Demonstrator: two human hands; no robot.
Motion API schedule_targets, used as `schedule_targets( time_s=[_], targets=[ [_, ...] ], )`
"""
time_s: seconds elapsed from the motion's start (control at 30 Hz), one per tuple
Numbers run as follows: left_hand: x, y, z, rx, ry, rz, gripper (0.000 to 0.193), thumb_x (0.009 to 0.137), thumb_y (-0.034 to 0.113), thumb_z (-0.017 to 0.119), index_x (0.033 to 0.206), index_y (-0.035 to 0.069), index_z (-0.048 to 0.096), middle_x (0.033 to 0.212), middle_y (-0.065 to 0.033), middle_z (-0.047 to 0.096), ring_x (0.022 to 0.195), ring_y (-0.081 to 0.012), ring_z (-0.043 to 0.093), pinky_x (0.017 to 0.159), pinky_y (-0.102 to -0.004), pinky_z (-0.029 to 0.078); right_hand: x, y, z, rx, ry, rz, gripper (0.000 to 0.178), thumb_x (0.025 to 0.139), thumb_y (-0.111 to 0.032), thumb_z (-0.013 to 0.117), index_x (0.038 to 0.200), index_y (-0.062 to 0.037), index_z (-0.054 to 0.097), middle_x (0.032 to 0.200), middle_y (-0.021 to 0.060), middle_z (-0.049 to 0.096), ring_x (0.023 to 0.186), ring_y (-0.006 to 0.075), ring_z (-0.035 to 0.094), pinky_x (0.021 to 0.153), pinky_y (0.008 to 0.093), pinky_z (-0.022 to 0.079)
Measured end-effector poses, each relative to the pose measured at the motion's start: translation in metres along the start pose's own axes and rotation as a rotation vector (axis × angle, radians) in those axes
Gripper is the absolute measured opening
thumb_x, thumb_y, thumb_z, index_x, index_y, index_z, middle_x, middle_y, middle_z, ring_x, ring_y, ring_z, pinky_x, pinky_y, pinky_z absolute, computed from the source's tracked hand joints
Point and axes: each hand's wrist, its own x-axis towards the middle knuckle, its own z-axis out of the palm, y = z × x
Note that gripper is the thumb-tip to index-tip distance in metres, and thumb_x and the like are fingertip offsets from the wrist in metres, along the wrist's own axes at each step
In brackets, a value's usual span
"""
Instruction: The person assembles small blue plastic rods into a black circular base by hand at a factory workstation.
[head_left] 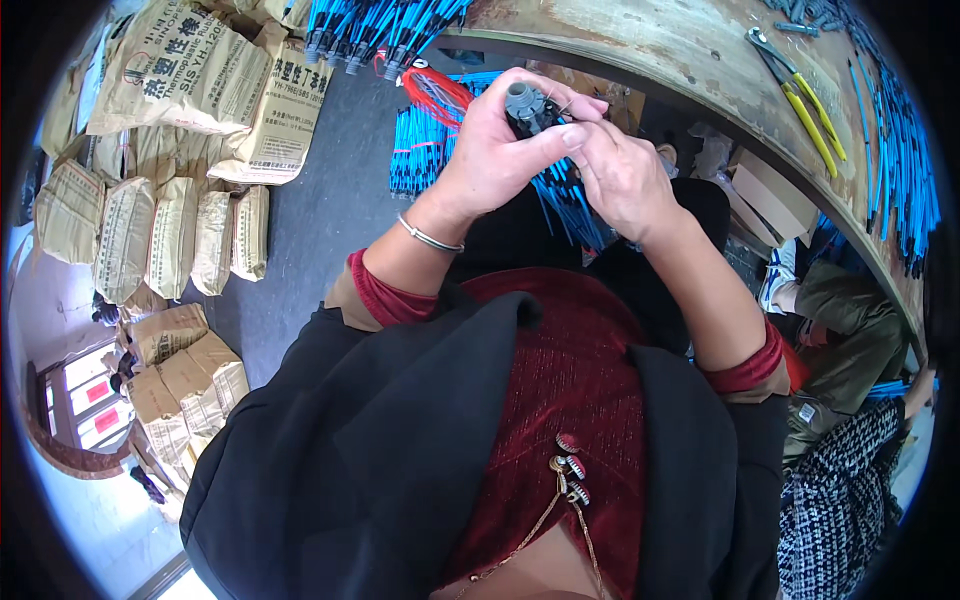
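Note:
Between my two hands is a bundle of blue cables [575,215] with dark grey connector ends [527,106] sticking up at the top. My left hand [490,155] is curled round the connector ends, its thumb lying across them. Close against it on the right, my right hand [628,178] has its fingers bent and pressed together at the bundle. A thin dark wire or tie [568,102] shows by the fingertips; what exactly the right fingers pinch is hidden. Below the hands, the blue cables hang down over my lap.
A wooden table [640,40] curves across the top, bearing yellow-handled pliers [800,100] and blue cables [890,150]. Left of my hands are tied blue cables [415,150] and red wire [437,95]. Stacked brown paper sacks [180,80] stand left. Another person [840,480] sits right.

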Motion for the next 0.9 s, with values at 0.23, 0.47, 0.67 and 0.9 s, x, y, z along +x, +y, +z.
schedule_targets(
  time_s=[0.23,0.47,0.67,0.9],
  targets=[
    [-0.002,0.005,0.010,0.002,0.198,-0.048,0.006,0.081,-0.002,0.052,0.087,-0.002,0.053,0.087,-0.0168,0.063,0.090,-0.0299,0.062,0.086,-0.0420,0.047,0.000,-0.016,-0.006,0.015,-0.043,0.114,0.015,0.081,-0.007,0.059,0.095,-0.0007,0.058,0.088,0.0166,0.060,0.071,0.0351,0.061,0.061,0.0376,0.050],
    [-0.006,0.006,0.005,0.037,0.058,0.027,0.008,0.079,-0.002,0.052,0.087,-0.003,0.054,0.094,-0.0221,0.062,0.091,-0.0286,0.062,0.086,-0.0407,0.047,-0.014,0.000,0.001,0.064,0.248,0.127,0.014,0.080,-0.011,0.062,0.089,-0.0016,0.060,0.080,0.0120,0.059,0.070,0.0272,0.059,0.063,0.0351,0.048],
    [-0.006,0.011,0.002,0.071,-0.015,0.056,0.011,0.078,-0.001,0.054,0.089,-0.003,0.054,0.102,-0.0250,0.061,0.096,-0.0276,0.060,0.087,-0.0394,0.047,-0.022,-0.001,0.011,0.441,0.156,0.420,0.010,0.082,-0.007,0.060,0.089,0.0008,0.059,0.080,0.0108,0.058,0.072,0.0211,0.057,0.068,0.0293,0.045],
    [-0.009,0.010,-0.010,0.093,-0.058,0.042,0.012,0.080,-0.001,0.054,0.091,-0.002,0.053,0.103,-0.0247,0.060,0.099,-0.0272,0.059,0.088,-0.0390,0.046,-0.017,-0.003,0.013,0.587,0.087,0.496,0.009,0.083,-0.005,0.058,0.089,0.0020,0.057,0.078,0.0075,0.055,0.069,0.0154,0.052,0.065,0.0266,0.043]
  ],
)
